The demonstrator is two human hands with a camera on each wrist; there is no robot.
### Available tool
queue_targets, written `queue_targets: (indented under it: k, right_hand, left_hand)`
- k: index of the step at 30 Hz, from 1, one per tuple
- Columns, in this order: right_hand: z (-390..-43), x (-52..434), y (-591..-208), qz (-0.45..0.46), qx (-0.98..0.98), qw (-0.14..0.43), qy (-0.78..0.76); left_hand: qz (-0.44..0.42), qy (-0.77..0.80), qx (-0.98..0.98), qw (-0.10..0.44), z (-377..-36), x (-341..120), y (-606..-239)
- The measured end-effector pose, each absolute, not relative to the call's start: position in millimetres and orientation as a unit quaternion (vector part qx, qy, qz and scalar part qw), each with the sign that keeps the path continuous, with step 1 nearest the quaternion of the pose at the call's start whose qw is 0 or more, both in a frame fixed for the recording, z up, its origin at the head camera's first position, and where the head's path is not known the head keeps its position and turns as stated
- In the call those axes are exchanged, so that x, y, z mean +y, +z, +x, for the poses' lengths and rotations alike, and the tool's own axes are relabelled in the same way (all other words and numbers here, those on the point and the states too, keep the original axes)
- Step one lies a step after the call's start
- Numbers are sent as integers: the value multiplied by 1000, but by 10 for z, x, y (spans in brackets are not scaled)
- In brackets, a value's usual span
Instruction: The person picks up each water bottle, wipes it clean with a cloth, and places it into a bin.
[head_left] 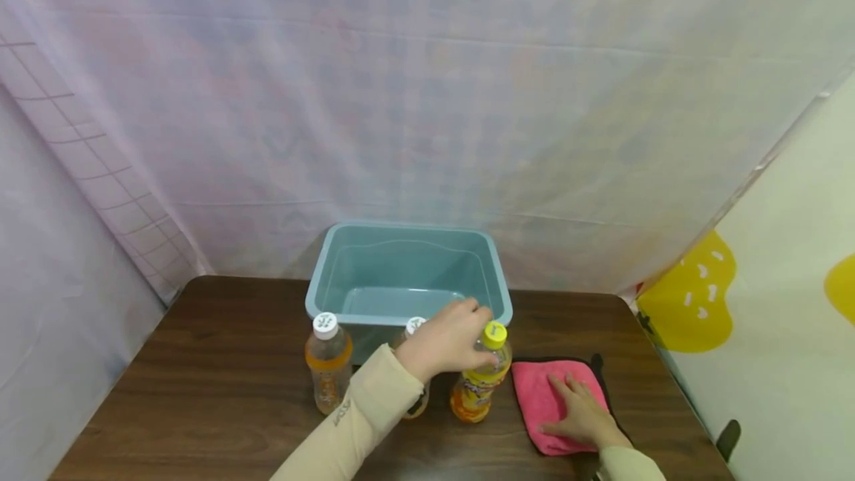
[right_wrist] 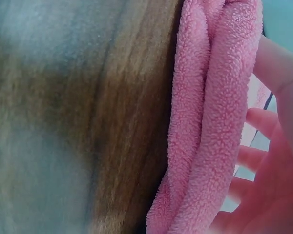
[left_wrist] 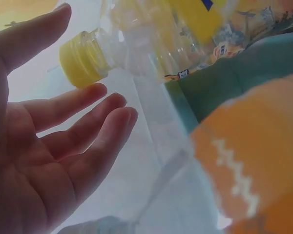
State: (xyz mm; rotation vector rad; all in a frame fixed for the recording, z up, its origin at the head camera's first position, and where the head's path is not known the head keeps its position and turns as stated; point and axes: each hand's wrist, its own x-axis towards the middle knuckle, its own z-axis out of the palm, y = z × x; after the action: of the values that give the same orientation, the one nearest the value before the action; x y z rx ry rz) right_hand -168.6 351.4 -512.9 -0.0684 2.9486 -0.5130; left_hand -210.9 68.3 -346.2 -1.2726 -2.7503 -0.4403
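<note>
A plastic bottle with a yellow cap (head_left: 476, 390) stands on the table in front of the basin. My left hand (head_left: 449, 338) is at its neck from the left. In the left wrist view, thumb and fingers (left_wrist: 90, 134) are spread about the yellow cap (left_wrist: 83, 59), with a gap between thumb and cap. My right hand (head_left: 580, 416) lies with spread fingers on a folded pink towel (head_left: 531, 392). The right wrist view shows the towel's thick fluffy edge (right_wrist: 224, 97) beside the fingers. A white-capped bottle (head_left: 415, 326) is partly hidden behind the left forearm.
A blue-green plastic basin (head_left: 409, 319) sits at the back of the brown table (head_left: 220, 362). Another white-capped bottle with an orange band (head_left: 329, 362) stands left of the left forearm. A pale curtain (head_left: 427, 95) hangs behind the table.
</note>
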Motion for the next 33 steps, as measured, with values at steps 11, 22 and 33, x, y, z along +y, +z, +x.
queue_targets:
  k: [11, 22, 33]
  right_hand:
    - [-1684, 3504, -5122, -19, 982, 65, -175]
    - [-1688, 3473, -5082, -9, 982, 78, -171]
    - [-1685, 3453, -5077, -13, 984, 67, -162]
  left_hand:
    - [-405, -155, -901, 18, -2145, 773, -3524]
    - [-371, -211, -904, -15, -2153, 789, -3571]
    - [-357, -224, -907, -10, -2131, 804, -3560]
